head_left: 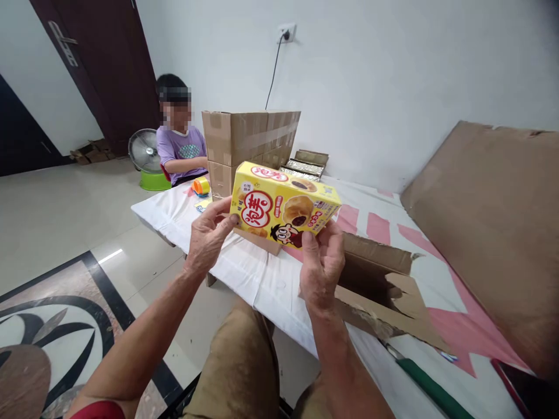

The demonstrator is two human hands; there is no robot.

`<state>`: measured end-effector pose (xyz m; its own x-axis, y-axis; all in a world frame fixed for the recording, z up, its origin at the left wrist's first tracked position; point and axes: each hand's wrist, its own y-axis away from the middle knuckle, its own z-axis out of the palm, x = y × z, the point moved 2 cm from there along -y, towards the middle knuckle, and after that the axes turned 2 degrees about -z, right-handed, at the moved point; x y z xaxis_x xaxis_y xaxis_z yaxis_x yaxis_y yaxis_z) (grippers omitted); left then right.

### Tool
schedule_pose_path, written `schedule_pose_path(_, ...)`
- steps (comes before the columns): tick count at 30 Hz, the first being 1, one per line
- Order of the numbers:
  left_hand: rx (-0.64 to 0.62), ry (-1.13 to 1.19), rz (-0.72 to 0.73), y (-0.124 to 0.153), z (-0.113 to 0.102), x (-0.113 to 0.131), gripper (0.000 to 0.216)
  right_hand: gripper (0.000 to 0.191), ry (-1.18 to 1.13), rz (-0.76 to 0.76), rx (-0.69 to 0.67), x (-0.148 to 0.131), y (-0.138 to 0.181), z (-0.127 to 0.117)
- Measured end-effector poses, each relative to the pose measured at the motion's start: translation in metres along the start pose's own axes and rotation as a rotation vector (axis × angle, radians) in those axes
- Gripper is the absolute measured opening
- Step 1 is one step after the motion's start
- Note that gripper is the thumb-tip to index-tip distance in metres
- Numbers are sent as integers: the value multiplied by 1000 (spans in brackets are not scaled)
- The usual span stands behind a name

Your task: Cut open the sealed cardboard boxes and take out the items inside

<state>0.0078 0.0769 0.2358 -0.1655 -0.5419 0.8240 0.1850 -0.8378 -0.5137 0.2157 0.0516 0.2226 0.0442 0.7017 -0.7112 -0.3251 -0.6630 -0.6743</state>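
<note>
A yellow snack box [283,203] with pictures of filled puffs and a cartoon figure is held up above the near edge of the table. My left hand [209,235] grips its left end, thumb on the front face. At the lower right corner, my right hand [323,265] holds it with the thumb on the front and fingers behind. Below my right hand lies an open cardboard box [375,273] with torn flaps. Part of another brown carton [262,241] shows just under the snack box.
Stacked taped cartons [244,137] stand at the back, beside foil-wrapped packs [305,169]. A person in a purple shirt [181,151] sits at the far left by a fan [144,150]. A green-handled tool [430,387], a phone [524,387] and a large cardboard sheet [489,221] are at right.
</note>
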Motion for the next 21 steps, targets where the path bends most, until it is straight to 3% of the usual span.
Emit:
schedule_pose_path(2, 6, -102, 47, -4, -10, 4, 44, 45, 7, -37, 9, 1, 0, 9)
schedule_pose_path(4, 36, -207, 25, -1, -25, -9, 41, 46, 67, -26, -2, 16, 11, 16)
schedule_pose_path(10, 72, -387, -275, 30, -66, -109, 39, 46, 388, 104, -93, 114, 68, 15)
schedule_pose_path(15, 66, -423, -348, 24, -61, -168, 35, 45, 488, 170, -76, 172, 81, 2)
schedule_pose_path(21, -14, -528, -409, -2, -51, -199, 36, 50, 507, 279, -146, 196, 74, 0)
